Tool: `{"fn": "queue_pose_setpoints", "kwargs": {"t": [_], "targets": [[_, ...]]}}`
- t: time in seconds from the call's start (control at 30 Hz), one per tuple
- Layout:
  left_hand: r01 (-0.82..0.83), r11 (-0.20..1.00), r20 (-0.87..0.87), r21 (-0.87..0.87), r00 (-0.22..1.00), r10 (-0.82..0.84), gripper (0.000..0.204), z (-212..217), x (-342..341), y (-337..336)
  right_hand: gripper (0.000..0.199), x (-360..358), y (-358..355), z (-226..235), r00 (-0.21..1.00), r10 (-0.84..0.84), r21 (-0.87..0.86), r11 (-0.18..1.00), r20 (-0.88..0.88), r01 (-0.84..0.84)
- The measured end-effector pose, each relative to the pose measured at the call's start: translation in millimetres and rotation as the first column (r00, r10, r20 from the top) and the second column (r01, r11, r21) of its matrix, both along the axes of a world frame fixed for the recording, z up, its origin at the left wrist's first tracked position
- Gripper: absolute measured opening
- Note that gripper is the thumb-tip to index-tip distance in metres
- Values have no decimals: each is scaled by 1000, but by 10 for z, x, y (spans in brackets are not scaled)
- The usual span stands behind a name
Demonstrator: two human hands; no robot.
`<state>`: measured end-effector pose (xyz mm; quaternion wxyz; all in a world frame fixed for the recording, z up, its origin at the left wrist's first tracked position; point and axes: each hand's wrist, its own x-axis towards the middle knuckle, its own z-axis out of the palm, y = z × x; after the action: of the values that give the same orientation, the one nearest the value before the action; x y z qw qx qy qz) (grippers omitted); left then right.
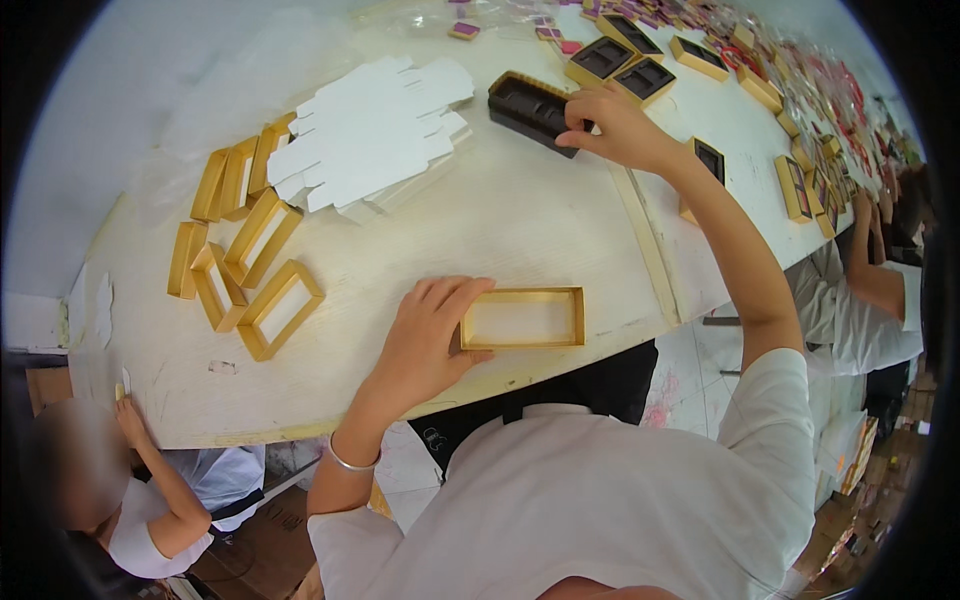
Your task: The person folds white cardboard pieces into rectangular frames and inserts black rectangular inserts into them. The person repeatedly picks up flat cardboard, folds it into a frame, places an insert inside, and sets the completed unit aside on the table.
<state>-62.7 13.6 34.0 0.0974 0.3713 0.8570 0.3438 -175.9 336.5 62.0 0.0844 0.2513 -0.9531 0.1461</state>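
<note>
On the table close to me lies a gold-edged open cardboard box (523, 345) with a pale inside. My left hand (430, 330) grips its left end, fingers on the far side and thumb on the near side. Farther off, my right arm reaches out to a stack of black plastic insert trays (525, 108). My right hand (615, 125) is closed at the right end of that stack, thumb and fingertips on the black plastic. Its other fingers are curled and partly hidden.
Several empty gold boxes (265, 235) stand at the left beside a pile of flat white card blanks (370, 125). Gold boxes with black inserts (640, 78) sit beyond my right hand. Other people (160, 510) work at the lower left and far right.
</note>
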Motion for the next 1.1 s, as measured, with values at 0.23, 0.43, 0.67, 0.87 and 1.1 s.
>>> {"fn": "queue_pose_setpoints", "kwargs": {"t": [0.23,0.43,0.67,0.87,1.1], "targets": [[-31,1000,-32,2,999,31,80,-54,11,116,18,1036,99,388,876,344,-916,336,337,221],[-50,998,60,24,997,49,91,-24,74,248,19,1442,-31,159,378,301,-481,470,875,740],[-7,999,62,-41,998,9,73,33,147,369,27,1601,-402,50,779,-105,-473,742,618,475],[12,1000,94,-9,996,-11,68,35,76,362,50,1794,-293,81,953,304,-32,952,0,-304],[13,1000,220,15,975,-16,69,54,120,384,49,1786,-357,32,947,285,-79,958,149,-275]]}}
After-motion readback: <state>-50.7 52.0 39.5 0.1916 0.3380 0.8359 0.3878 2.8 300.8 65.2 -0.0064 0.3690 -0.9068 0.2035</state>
